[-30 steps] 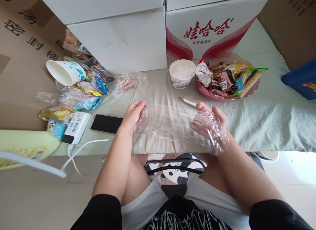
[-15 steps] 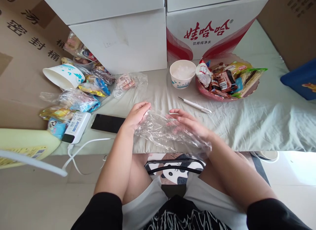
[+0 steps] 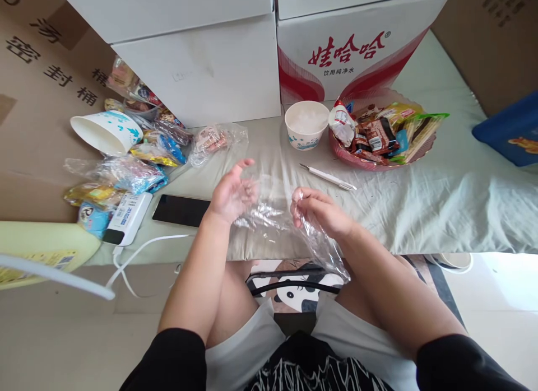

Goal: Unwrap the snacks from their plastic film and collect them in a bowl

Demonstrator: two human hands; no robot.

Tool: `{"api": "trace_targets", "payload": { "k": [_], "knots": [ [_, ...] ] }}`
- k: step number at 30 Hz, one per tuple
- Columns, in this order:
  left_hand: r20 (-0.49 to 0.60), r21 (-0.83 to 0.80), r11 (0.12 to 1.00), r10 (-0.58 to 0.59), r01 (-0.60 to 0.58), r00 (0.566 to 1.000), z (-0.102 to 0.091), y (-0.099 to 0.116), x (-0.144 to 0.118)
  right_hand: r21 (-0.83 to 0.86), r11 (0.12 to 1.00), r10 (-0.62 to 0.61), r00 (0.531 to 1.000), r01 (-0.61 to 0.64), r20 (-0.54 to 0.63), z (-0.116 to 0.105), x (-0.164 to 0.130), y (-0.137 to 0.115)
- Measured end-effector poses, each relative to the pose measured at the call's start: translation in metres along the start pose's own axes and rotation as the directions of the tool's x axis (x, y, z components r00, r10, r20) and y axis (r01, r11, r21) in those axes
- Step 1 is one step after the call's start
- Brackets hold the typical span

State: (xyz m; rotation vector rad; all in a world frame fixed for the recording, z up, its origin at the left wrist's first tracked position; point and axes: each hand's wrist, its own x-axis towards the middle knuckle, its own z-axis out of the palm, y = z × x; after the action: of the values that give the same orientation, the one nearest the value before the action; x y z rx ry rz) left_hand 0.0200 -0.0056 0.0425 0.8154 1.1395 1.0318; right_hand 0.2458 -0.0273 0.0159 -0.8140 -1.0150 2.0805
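Note:
A clear, crinkled plastic bag [image 3: 271,214] stretches between my two hands above the front edge of the cloth-covered surface. My right hand [image 3: 323,212] is closed, pinching the bag between thumb and fingers, and part of the plastic hangs down below its wrist. My left hand [image 3: 233,194] has its fingers apart, palm turned toward the bag; it touches the plastic, though whether it is inside the bag I cannot tell. Beyond my right hand lies a white pen-like tool [image 3: 328,176] with a thin metal tip. A black phone [image 3: 180,210] rests left of my left hand.
Behind stand a paper bowl [image 3: 306,125] and a pink basket [image 3: 361,162] of wrapped snacks. Leftward are a tipped paper cup [image 3: 107,132], several snack packs [image 3: 134,172], a white power bank [image 3: 128,218] and its cable [image 3: 147,242]. White cartons [image 3: 202,71] wall off the back.
My left hand has gone from pinching the bag to spread fingers. My right hand has gone from open to closed on the plastic. The view has shifted slightly.

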Motion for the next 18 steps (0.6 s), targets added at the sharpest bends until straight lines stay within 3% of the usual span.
{"api": "trace_targets", "payload": {
  "k": [3,6,8,10,12,16,18],
  "knots": [
    [-0.009,-0.149,0.983,0.104,-0.105,0.994,0.012,-0.006,0.001,0.055,0.995,-0.07,0.977,0.083,-0.2,0.0,0.006,0.001],
    [0.189,-0.146,0.989,0.018,0.01,0.982,0.021,-0.018,0.004,-0.046,0.989,-0.145,0.929,0.138,-0.34,-0.001,0.012,0.003],
    [0.27,-0.06,0.989,-0.112,0.132,0.956,0.024,-0.024,0.006,-0.138,0.982,-0.175,0.913,0.132,-0.369,-0.003,0.013,0.004],
    [0.226,0.041,0.98,-0.198,0.193,0.954,0.024,-0.026,0.007,-0.197,0.974,-0.176,0.914,0.108,-0.366,-0.004,0.013,0.005],
    [0.179,0.099,0.976,-0.208,0.193,0.962,0.022,-0.026,0.007,-0.221,0.97,-0.176,0.915,0.099,-0.364,-0.005,0.012,0.005],
    [0.294,0.197,0.963,-0.238,0.185,0.926,0.019,-0.023,0.004,-0.255,0.957,-0.238,0.885,0.141,-0.401,-0.007,0.013,0.006],
    [0.285,0.265,0.953,-0.222,0.146,0.933,0.018,-0.022,0.003,-0.287,0.942,-0.283,0.867,0.172,-0.41,-0.007,0.014,0.007]
  ]
}}
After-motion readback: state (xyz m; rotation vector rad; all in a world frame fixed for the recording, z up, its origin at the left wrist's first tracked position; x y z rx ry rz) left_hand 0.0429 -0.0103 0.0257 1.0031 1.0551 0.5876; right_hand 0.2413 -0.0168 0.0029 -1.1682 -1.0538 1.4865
